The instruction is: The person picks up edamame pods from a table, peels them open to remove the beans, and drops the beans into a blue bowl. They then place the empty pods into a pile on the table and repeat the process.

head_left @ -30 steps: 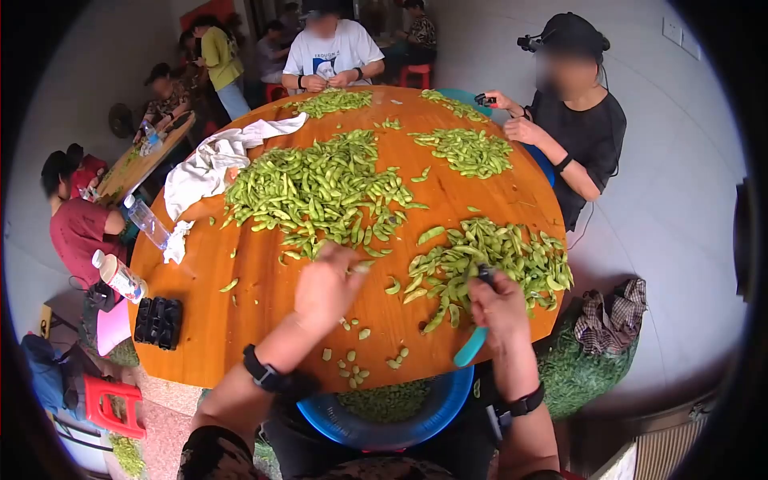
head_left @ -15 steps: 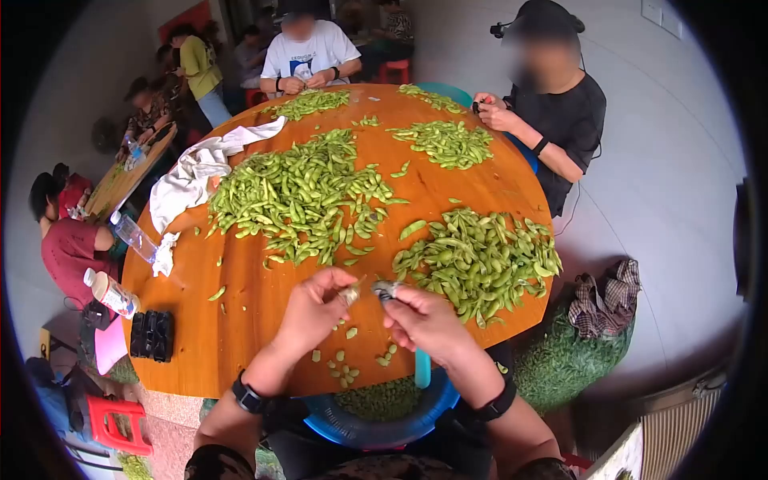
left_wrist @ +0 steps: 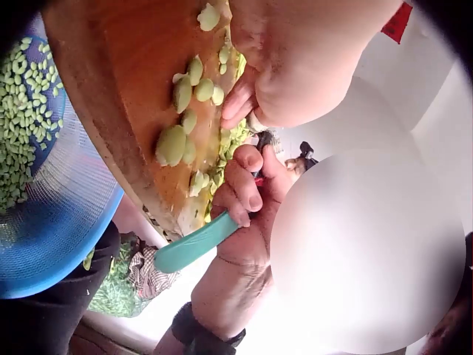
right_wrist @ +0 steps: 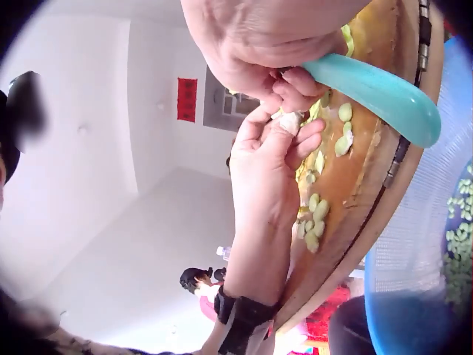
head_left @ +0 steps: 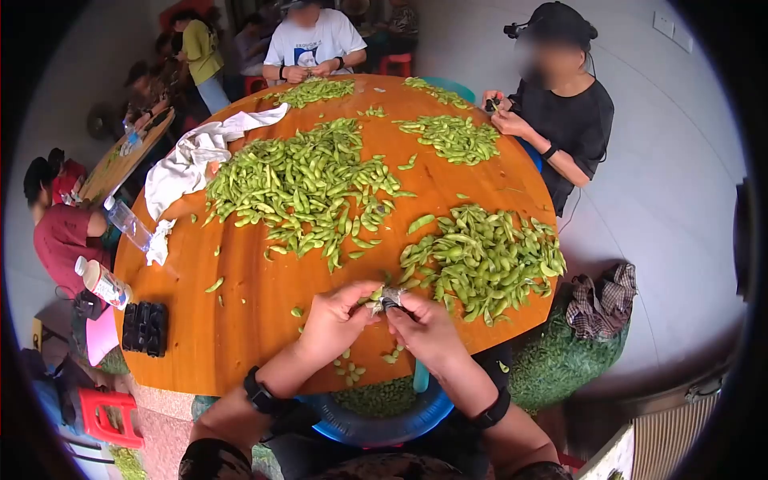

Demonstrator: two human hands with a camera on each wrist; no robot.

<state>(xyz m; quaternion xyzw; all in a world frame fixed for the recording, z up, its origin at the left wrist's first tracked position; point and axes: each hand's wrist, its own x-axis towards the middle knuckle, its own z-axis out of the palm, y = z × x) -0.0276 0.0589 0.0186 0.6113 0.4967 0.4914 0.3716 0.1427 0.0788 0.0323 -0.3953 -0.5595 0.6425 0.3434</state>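
Note:
The right hand [head_left: 426, 326] curls round a tool with a teal handle [left_wrist: 198, 242]; in the right wrist view the teal handle [right_wrist: 380, 95] sticks out below the fist. The left hand [head_left: 336, 320] meets it over the table's near edge, thumb and fingers pinching a small pale thing [right_wrist: 290, 122], perhaps a pod, too covered to make out. Fingers of both hands nearly touch at the tool's dark head. Shelled green beans [left_wrist: 171, 145] lie on the wood just below the hands. A heap of pods [head_left: 484, 260] is beyond the right hand.
A bigger pod pile [head_left: 300, 188] covers the middle of the round table [head_left: 192, 320]. Under its near edge stands a blue basin [head_left: 376, 432] with beans. Bottles [head_left: 104, 284], a black tray [head_left: 145, 329] and a white cloth [head_left: 188, 164] lie left. People sit around.
The left hand has come back from the big pile to the right hand. The right hand has left the near heap, carrying the tool, and the two hands have drawn together.

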